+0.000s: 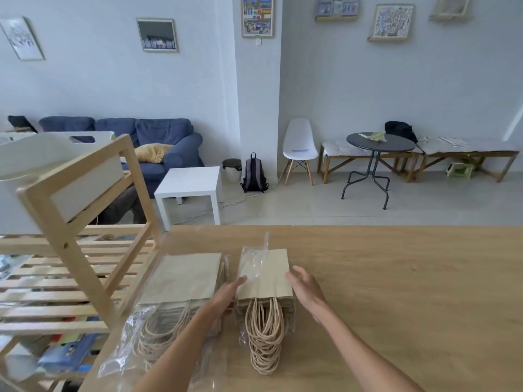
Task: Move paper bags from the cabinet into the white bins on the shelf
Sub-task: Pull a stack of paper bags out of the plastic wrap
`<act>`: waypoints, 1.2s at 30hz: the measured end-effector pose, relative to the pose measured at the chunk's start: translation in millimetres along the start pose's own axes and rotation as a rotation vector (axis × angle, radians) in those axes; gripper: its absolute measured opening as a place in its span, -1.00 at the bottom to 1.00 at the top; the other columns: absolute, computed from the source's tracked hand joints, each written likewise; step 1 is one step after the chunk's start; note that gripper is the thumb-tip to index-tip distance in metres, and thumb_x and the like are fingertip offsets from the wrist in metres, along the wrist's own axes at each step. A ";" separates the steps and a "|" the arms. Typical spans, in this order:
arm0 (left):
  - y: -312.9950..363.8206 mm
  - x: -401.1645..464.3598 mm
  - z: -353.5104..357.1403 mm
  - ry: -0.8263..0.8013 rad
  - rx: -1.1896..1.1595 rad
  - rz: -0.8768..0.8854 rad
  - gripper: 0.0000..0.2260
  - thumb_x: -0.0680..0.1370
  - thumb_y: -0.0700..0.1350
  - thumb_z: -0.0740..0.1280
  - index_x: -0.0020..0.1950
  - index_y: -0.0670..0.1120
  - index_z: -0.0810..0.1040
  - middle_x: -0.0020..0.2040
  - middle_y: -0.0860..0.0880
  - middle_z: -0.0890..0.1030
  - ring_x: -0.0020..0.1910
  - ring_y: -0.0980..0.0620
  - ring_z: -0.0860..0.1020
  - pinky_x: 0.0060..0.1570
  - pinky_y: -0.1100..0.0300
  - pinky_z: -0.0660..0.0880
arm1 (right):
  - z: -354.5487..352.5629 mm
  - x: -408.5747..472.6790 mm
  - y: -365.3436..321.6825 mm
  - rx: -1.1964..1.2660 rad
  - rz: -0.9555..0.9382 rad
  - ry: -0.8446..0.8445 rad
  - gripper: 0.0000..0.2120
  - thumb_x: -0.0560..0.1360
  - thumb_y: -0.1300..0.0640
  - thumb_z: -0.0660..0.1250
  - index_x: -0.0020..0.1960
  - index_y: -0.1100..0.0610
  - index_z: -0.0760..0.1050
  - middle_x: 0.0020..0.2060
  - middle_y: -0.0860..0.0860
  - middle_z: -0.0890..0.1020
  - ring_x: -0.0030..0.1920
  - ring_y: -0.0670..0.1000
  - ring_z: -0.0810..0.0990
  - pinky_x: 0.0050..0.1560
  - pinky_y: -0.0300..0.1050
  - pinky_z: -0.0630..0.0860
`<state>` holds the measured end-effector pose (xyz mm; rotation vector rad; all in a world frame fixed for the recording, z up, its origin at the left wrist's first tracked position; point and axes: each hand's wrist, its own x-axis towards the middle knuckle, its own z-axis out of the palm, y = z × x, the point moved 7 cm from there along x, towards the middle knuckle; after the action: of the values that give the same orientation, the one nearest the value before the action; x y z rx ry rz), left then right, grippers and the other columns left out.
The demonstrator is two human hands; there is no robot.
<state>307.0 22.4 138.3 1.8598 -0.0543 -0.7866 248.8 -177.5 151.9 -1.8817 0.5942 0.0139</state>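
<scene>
Two flat stacks of brown paper bags with twisted cord handles lie on the wooden counter [396,278]. The larger stack [181,278] sits on the left in clear plastic wrap. The smaller stack [276,274] lies to its right with loose plastic [254,261] over its far end. My left hand [223,297] is at the small stack's left edge, fingers extended against it. My right hand [305,290] hovers at its right edge, fingers apart. A white bin [85,182] rests on the top tier of the wooden shelf [70,250] to the left.
The slatted shelf stands against the counter's left end, with boxes and packets on its lower tiers [65,352]. Beyond the counter are a white side table [189,185], a blue sofa [158,137], a white chair [300,148] and a round dark table [379,145].
</scene>
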 end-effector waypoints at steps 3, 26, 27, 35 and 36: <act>-3.4 3.0 3.2 -0.009 0.038 -0.047 -0.39 0.59 0.25 0.15 0.51 -0.11 0.29 0.47 -0.09 0.39 0.35 -0.05 0.40 0.43 0.04 0.21 | 9.0 -1.0 -3.2 -0.059 0.101 -0.110 -0.30 0.53 -0.23 0.25 0.55 0.10 0.25 0.46 0.04 0.42 0.37 0.08 0.45 0.28 -0.03 0.40; -24.6 51.4 3.3 -0.182 -0.139 -0.239 -0.31 0.36 0.38 0.29 0.13 -0.22 0.58 -0.09 -0.16 0.66 -0.13 -0.09 0.60 -0.08 0.10 0.51 | 34.7 58.4 -11.9 0.050 0.336 -0.178 -0.25 0.39 -0.13 0.29 0.50 0.18 0.33 0.23 0.12 0.48 0.26 0.08 0.47 0.42 0.13 0.39; -21.4 49.7 0.4 -0.155 -0.142 -0.215 -0.32 0.40 0.37 0.28 0.16 -0.20 0.58 -0.07 -0.15 0.68 -0.10 -0.10 0.62 -0.04 0.10 0.52 | 33.9 60.3 -10.5 0.035 0.337 -0.175 -0.23 0.35 -0.13 0.31 0.49 0.18 0.33 0.18 0.08 0.46 0.23 0.09 0.47 0.42 0.15 0.40; -30.0 61.8 -8.1 -0.147 -0.130 -0.228 -0.27 0.32 0.41 0.28 0.12 -0.20 0.57 -0.09 -0.18 0.60 -0.12 -0.09 0.52 -0.05 0.06 0.43 | 37.5 30.0 -50.8 -0.122 0.342 -0.152 -0.43 0.62 0.03 0.27 0.54 0.23 0.25 0.53 0.14 0.32 0.49 0.15 0.33 0.38 -0.06 0.32; -29.1 61.1 -9.8 -0.140 -0.126 -0.221 -0.28 0.34 0.41 0.26 0.18 -0.17 0.56 -0.04 -0.19 0.65 -0.08 -0.10 0.55 0.01 0.03 0.45 | 37.8 29.3 -53.1 -0.130 0.348 -0.152 -0.43 0.60 0.01 0.28 0.53 0.22 0.28 0.51 0.15 0.35 0.47 0.16 0.36 0.37 -0.07 0.34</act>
<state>350.8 19.3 85.8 1.7080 0.1119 -1.0482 306.2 -141.6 175.1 -1.8599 0.8234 0.4273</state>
